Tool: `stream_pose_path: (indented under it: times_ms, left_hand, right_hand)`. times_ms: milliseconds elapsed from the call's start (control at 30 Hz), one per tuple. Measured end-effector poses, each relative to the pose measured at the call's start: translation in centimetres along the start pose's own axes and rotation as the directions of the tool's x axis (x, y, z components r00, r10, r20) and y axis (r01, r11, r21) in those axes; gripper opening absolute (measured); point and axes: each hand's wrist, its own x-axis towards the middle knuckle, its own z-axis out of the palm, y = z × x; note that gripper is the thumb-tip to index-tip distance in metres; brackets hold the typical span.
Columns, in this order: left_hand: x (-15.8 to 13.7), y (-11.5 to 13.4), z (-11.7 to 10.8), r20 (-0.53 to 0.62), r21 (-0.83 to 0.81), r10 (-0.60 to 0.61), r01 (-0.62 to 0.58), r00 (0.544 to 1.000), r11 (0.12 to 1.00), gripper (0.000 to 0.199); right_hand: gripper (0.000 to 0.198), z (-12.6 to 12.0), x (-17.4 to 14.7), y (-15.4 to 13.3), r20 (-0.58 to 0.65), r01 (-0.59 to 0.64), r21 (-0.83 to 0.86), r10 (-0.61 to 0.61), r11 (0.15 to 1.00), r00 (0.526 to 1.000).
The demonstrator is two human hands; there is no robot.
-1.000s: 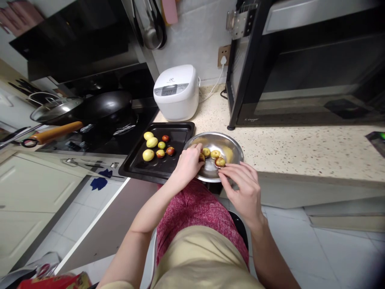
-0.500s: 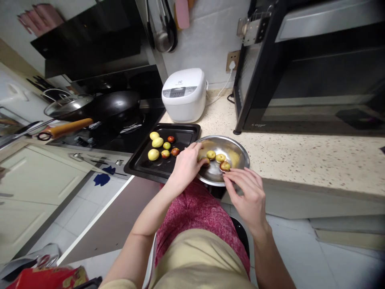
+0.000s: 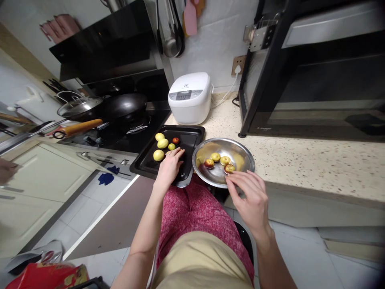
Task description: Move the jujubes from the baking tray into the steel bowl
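A round steel bowl (image 3: 197, 170) stands at the counter's edge with several yellow and brown-red fruits, seemingly jujubes (image 3: 215, 157), inside. My right hand (image 3: 249, 196) is closed at the bowl's near right rim, fingertips beside a brown-patched jujube (image 3: 229, 168). Over the black baking tray (image 3: 188, 138) reaches my left hand (image 3: 171, 163), fingers stretched out and thumb apart, covering fruit beneath them. Left of those fingers lie three larger pale yellow, lemon-like fruits (image 3: 159, 155). Just beyond the fingertips are a small red jujube (image 3: 176, 141) and a greenish one (image 3: 171, 147).
A white rice cooker (image 3: 190, 100) stands behind the tray. To the right is a large black oven (image 3: 315, 92). On the left, the stove holds a wok (image 3: 128, 105) and a glass-lidded pan (image 3: 80, 106) with handles pointing outward. An open drawer front (image 3: 111, 216) is below.
My left hand has left a brown-red jujube in the bowl and moved left over the tray. My right hand keeps its place at the bowl's rim. The view has shifted slightly.
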Motion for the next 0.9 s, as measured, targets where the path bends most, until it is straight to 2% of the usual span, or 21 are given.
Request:
stream_pose_path:
  times_ms: [167,367,500,633,767,900]
  left_hand:
    - [0.2,1.0,-0.4,0.016,0.144,-0.089,0.085,0.996,0.986,0.025]
    - [-0.3,1.2,-0.8,0.048,0.083,-0.135,0.131,0.990,0.988,0.025]
    - [-0.7,1.1,-1.2,-0.098,-0.159,-0.130,0.113,0.987,0.981,0.025]
    - [-1.4,2.7,-1.7,-0.202,-0.468,-0.083,-0.022,0.976,0.883,0.021]
    - [-2.6,5.7,-2.0,-0.183,-0.641,-0.059,-0.073,0.981,0.764,0.026]
    - [-3.4,8.0,-1.9,-0.125,-0.731,-0.020,-0.078,0.992,0.678,0.028]
  right_hand:
    - [0.009,-0.1,0.0,-0.1,0.009,-0.005,-0.006,0.006,1.000,1.000]
    - [0.008,-0.1,0.0,-0.1,0.014,0.000,-0.013,0.000,1.000,1.000]
    - [0.008,0.0,-0.1,-0.1,0.007,-0.009,-0.010,0.009,1.000,1.000]
    - [0.009,0.0,0.1,-0.3,-0.003,-0.014,-0.002,0.014,1.000,1.000]
    - [0.017,0.2,0.6,-1.1,-0.008,0.011,0.045,-0.010,0.999,1.000]
    - [0.029,0.7,1.1,-1.8,0.024,0.044,0.093,-0.047,0.995,0.999]
